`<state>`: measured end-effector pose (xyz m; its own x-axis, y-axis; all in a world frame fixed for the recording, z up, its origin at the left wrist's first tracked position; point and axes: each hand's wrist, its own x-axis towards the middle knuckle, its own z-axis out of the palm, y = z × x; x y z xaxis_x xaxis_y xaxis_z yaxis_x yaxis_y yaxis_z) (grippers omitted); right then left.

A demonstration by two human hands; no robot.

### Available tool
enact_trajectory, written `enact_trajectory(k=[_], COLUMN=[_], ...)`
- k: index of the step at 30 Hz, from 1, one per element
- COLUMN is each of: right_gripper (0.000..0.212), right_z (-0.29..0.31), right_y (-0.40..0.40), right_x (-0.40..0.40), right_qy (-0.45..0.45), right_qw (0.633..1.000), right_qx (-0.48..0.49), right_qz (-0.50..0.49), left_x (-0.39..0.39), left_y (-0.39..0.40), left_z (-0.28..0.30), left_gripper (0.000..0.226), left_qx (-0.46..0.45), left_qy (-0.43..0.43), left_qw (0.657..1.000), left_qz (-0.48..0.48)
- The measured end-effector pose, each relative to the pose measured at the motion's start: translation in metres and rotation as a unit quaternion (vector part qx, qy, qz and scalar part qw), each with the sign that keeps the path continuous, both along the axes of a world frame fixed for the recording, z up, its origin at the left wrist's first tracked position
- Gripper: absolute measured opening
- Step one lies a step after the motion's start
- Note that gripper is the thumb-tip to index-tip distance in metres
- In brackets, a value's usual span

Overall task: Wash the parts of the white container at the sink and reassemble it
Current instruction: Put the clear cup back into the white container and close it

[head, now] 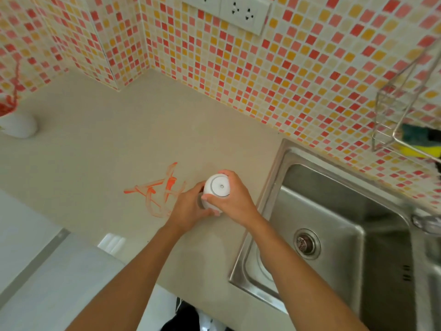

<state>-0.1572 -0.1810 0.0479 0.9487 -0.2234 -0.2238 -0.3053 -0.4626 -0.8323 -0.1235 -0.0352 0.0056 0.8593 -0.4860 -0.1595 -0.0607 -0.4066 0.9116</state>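
At the far left a white vase [20, 126] stood on the beige countertop [95, 144], well apart from the work. Orange smears [157, 189] marked the counter just beside the left hand [188, 211], whose fingers curled around the lower body of the white container [216, 193]. The right hand [232, 195] wrapped over its white lid [218, 186], apparently twisting. The container sat on the counter, near the steel sink [334, 235] but not in it. A sponge [420, 142] waited in the wire rack [391, 115]. A stuck lid releasing suddenly could jerk the container and spill any contents; a hand brushing the smears could spread them.
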Motion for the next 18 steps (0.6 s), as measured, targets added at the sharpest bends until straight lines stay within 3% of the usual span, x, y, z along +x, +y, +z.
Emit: enact_trajectory(k=[5,8,11,14,18], right_gripper=[0.109,0.091,0.059,0.044,0.04], right_z=[0.01,0.03,0.061,0.094,0.135], right_y=[-0.001,-0.01,-0.035,-0.073,-0.135], right_x=[-0.007,-0.013,-0.028,-0.051,-0.087], right_qy=[-0.001,-0.082,-0.173,-0.218,-0.269], right_qw=[1.0,0.992,0.967,0.946,0.904], right_qx=[-0.006,-0.09,-0.157,-0.193,-0.263], right_qz=[0.028,-0.031,-0.099,-0.141,-0.204], left_x=[-0.001,0.002,0.006,0.009,0.007], left_y=[0.009,0.029,0.033,0.003,-0.076], left_z=[0.013,0.027,0.057,0.092,0.134], left_gripper=[0.088,0.089,0.078,0.071,0.066], left_qx=[0.058,0.127,0.112,0.113,0.08], left_qy=[-0.006,-0.001,-0.04,-0.157,-0.259], left_qw=[0.995,0.992,0.985,0.975,0.962], left_qz=[-0.078,0.0,0.124,0.109,0.023])
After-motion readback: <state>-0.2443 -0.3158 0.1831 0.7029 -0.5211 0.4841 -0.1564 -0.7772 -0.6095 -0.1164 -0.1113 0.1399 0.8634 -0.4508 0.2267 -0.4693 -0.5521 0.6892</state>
